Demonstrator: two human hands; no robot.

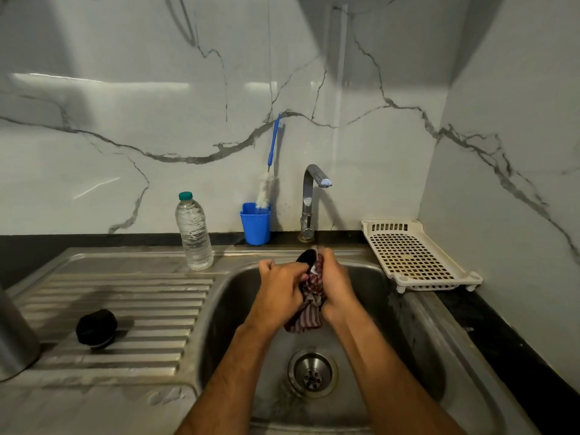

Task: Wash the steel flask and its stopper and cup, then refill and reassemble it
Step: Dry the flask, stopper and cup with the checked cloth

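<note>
1. Over the sink (238, 309), left hand (279, 293) and right hand (337, 290) curl their fingers around a striped cloth (309, 304) and a black cup (307, 257) (partly hidden).
2. The black stopper (96, 328) lies on the drainboard left of the sink; the steel flask (14, 337) stands farther left.

Dim overhead light glares off the marble wall (131, 89), edges bow outward, and the hands (279, 293) look slightly motion-blurred.

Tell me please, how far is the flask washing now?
Taken apart already: the black stopper lies on the drainboard, the steel flask stands at the left edge. In hand: left hand and right hand rub a dark cup with a striped cloth over the sink. Refilling and reassembly are left.
</note>
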